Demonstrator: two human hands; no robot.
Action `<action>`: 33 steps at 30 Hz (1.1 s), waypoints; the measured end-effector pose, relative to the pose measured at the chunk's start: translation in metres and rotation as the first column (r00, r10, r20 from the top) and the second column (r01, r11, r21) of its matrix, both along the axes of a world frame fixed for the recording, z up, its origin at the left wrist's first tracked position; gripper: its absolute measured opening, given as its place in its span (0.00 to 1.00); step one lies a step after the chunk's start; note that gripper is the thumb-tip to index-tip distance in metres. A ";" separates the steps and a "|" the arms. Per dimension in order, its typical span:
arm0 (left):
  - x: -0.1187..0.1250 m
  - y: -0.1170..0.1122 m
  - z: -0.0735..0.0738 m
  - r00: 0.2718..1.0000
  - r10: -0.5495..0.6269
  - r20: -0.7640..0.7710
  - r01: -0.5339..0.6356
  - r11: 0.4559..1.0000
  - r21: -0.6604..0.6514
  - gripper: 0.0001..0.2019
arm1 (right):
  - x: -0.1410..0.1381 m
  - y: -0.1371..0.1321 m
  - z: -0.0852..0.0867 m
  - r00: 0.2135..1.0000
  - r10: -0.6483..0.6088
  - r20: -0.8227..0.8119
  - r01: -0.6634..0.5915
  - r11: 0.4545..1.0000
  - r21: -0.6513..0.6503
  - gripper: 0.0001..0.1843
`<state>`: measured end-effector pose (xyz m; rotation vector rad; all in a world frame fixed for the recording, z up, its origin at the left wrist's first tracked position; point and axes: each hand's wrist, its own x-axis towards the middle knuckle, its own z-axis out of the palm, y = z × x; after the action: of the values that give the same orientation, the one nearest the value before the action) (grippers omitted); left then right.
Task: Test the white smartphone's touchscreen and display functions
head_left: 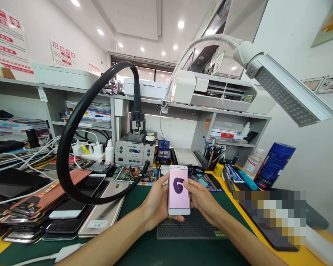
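A white smartphone (179, 202) is held upright above the dark ridged mat (194, 232). Its lit screen is pink with a dark shape like a 6. My left hand (157, 201) is closed round the phone's left edge, its fingers partly hidden behind it. My right hand (202, 197) grips the right edge, with the thumb lying on the screen over the dark shape. Where the other right fingers end is hidden behind the phone. Beneath both arms lies a green work mat (138, 244).
Stacked phones and screens (24, 218) crowd the left, near a thick black hose (63, 147) looping from a hot-air station (134, 152). An LED lamp (291, 88) overhangs the right. A blue can (276, 164), pen holder (215, 155) and dark tray (263, 218) stand right.
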<state>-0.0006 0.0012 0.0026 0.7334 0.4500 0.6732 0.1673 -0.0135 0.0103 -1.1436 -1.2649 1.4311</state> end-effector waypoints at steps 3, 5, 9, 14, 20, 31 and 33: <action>0.000 0.001 0.000 1.000 -0.010 0.003 0.010 1.000 0.008 0.31 | 0.000 -0.002 0.002 1.000 0.009 0.009 -0.009 1.000 0.004 0.22; -0.001 0.002 0.000 1.000 -0.016 0.002 0.016 1.000 0.009 0.31 | 0.001 -0.002 0.002 0.999 0.034 0.005 -0.034 0.999 0.016 0.21; -0.002 0.003 0.000 1.000 -0.027 -0.003 0.027 1.000 0.004 0.32 | 0.004 -0.002 0.001 0.995 0.097 0.016 -0.098 0.994 0.050 0.22; -0.003 0.002 0.001 1.000 -0.015 -0.014 0.015 1.000 -0.001 0.32 | 0.003 -0.005 0.003 0.989 0.129 0.071 -0.137 0.984 0.114 0.25; -0.002 -0.002 0.004 0.999 -0.007 -0.032 0.007 1.000 0.024 0.32 | -0.005 -0.008 0.000 0.993 0.069 0.093 -0.083 0.984 0.158 0.28; 0.002 -0.008 0.000 0.998 0.031 -0.053 -0.022 0.986 0.164 0.30 | -0.013 -0.009 -0.001 0.991 -0.070 0.113 0.053 0.987 0.153 0.23; 0.002 -0.009 0.000 0.999 0.026 -0.047 -0.017 0.981 0.192 0.30 | -0.013 -0.010 0.001 0.990 -0.085 0.113 0.071 0.990 0.121 0.22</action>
<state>0.0018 -0.0080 0.0029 0.9299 0.4425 0.7265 0.1542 -0.0235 0.0112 -1.1993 -1.3517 1.2313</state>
